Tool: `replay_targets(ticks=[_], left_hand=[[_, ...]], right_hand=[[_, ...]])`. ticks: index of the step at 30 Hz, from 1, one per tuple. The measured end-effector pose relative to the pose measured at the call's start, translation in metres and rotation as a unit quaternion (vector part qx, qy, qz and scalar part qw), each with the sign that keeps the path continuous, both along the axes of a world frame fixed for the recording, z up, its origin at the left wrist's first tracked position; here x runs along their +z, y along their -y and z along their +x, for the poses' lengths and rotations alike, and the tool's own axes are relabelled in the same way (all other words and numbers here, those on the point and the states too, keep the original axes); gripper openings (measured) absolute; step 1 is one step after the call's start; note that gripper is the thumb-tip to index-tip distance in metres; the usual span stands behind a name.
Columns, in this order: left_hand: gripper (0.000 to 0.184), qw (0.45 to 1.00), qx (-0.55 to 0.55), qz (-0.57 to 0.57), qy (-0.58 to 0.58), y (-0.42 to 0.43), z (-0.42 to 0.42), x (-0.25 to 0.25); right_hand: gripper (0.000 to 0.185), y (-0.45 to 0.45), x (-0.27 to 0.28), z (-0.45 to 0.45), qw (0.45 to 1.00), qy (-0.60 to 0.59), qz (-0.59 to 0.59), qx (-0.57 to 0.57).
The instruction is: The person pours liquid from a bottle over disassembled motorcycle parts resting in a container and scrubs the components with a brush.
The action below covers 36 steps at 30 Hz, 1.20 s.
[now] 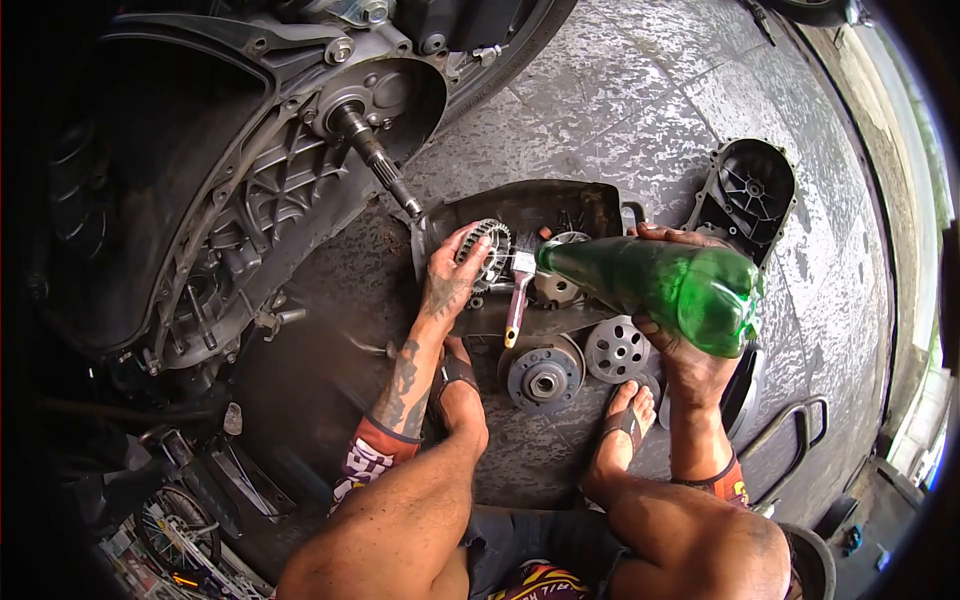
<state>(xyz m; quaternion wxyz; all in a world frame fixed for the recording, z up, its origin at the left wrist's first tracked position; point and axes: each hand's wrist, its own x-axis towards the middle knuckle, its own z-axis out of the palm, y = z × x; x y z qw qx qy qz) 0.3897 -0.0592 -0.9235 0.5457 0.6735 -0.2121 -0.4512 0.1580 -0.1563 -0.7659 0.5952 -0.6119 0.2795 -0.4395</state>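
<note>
My left hand (pixel 452 272) grips a toothed metal gear (pixel 493 248) by its edge, over a dark shallow pan (pixel 585 200). My right hand (pixel 692 368) is wrapped around a green plastic bottle (pixel 640 278), tipped on its side with its neck pointing left at the gear. A thin pale stream seems to run from the bottle's mouth to the gear. Between gear and bottle, a paintbrush (pixel 517 300) rests at the pan with its handle toward me. A round metal part (pixel 556 290) sits in the pan, partly hidden under the bottle.
At upper left is an opened engine casing (pixel 290 150) with a splined shaft (pixel 378 160) jutting out. Near my feet lie a clutch assembly (pixel 545 382) and a round plate with holes (pixel 613 352). A black cover (pixel 750 195) lies at right, a bent metal tube (pixel 800 440) below it.
</note>
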Motion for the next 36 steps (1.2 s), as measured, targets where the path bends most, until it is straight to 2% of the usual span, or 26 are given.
replay_targets(ticks=[1, 2, 4, 5, 7, 8, 10, 16, 21, 23, 30, 35, 36], left_hand=[[0.044, 1.0, 0.0, 0.0, 0.0, -0.001, 0.001, -0.01], [0.043, 0.997, -0.023, -0.006, 0.074, -0.003, 0.003, -0.02], [0.042, 0.974, -0.058, -0.002, 0.219, -0.002, 0.0, -0.004], [0.042, 0.974, -0.058, -0.003, 0.219, 0.0, -0.001, 0.007], [0.045, 0.95, -0.112, 0.058, 0.287, 0.001, -0.003, 0.02], [0.045, 0.944, -0.112, 0.041, 0.307, 0.001, -0.003, 0.019], [0.045, 0.939, -0.121, 0.052, 0.317, 0.002, -0.003, 0.024], [0.045, 0.93, -0.136, 0.07, 0.335, 0.002, -0.005, 0.022], [0.045, 0.926, -0.13, 0.054, 0.351, 0.0, -0.008, 0.02], [0.045, 0.927, -0.127, 0.048, 0.349, 0.0, -0.007, 0.018], [0.045, 0.927, -0.131, 0.055, 0.347, 0.0, -0.006, 0.016], [0.044, 0.915, -0.135, 0.049, 0.376, 0.0, -0.007, 0.016], [0.044, 0.911, -0.134, 0.042, 0.388, 0.0, -0.007, 0.014]], right_hand=[[0.069, 0.0, 0.003, 0.001, 1.0, -0.003, 0.008, -0.016], [0.066, 0.0, 0.006, 0.002, 0.999, -0.005, 0.017, -0.033], [0.062, 0.004, 0.013, -0.004, 0.998, -0.042, -0.003, -0.037], [0.059, 0.006, 0.015, -0.007, 0.996, -0.079, -0.023, -0.043], [0.056, 0.008, 0.014, -0.01, 0.997, -0.046, -0.008, -0.053], [0.055, 0.01, 0.016, -0.014, 0.989, -0.123, -0.023, -0.074], [0.053, 0.015, 0.013, -0.022, 0.965, -0.232, -0.067, -0.105], [0.051, 0.007, 0.015, -0.014, 0.98, -0.191, 0.0, -0.05], [0.051, 0.006, 0.01, -0.008, 0.984, -0.156, -0.037, -0.079], [0.053, 0.009, 0.012, -0.013, 0.972, -0.221, -0.036, -0.071], [0.053, 0.012, 0.016, -0.017, 0.955, -0.289, -0.047, -0.048], [0.051, 0.007, 0.015, -0.012, 0.951, -0.307, -0.043, -0.019], [0.05, 0.007, 0.012, -0.011, 0.963, -0.268, -0.021, -0.021]])
